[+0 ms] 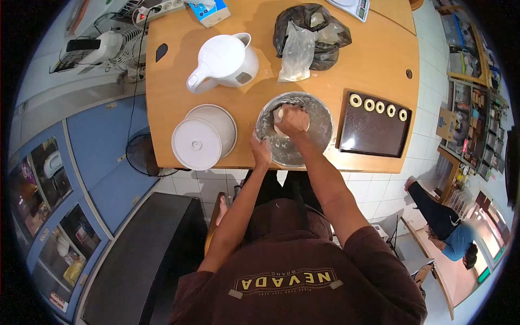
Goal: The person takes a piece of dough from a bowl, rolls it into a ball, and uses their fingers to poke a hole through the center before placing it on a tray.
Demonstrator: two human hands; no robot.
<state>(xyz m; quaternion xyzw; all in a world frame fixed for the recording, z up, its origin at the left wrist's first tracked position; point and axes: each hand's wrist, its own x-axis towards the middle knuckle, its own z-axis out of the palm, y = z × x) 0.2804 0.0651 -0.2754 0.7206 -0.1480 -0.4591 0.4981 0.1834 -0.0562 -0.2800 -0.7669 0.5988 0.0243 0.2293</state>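
dough (301, 125) under right hand (292, 118) in metal bowl (323, 135)

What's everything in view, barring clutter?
bowl: 1, silver, near edge
dough: 1, pale, in bowl
tray: 1, dark, table right
dough rings: 5, pale, on tray
jug: 1, white, table left
tub: 1, white, table left
bags: 1 black, several translucent, beyond bowl
scale: 1, white, far edge
table: 1, brown, centre
cabinet: 1, blue, left
shelves: several, brown, right
fan: 1, white, left
other person: 1, blue top, right
left hand: 1, bare, bowl rim
right hand: 1, bare, on dough
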